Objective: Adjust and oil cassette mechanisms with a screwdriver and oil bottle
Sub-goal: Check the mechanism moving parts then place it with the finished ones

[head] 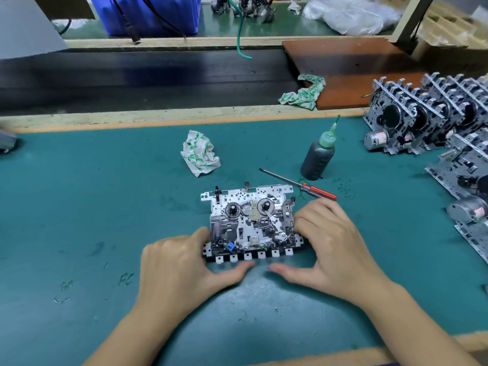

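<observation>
A metal cassette mechanism (250,223) lies flat on the green mat (79,207), its two reel hubs facing up. My left hand (177,262) grips its left edge, fingers curled against the side and thumb lying along the front. My right hand (335,247) grips the right edge the same way, thumb pointing left under the front row of tabs. A red-handled screwdriver (301,184) lies on the mat just behind my right hand, tip pointing left. The dark oil bottle (317,157) with a green needle nozzle stands upright behind the screwdriver.
A crumpled stained rag (200,153) sits behind the mechanism. Several more cassette mechanisms (427,114) are stacked at the right edge. Beyond the mat run a dark conveyor belt (132,80), a brown board (356,64) and a second rag (303,93).
</observation>
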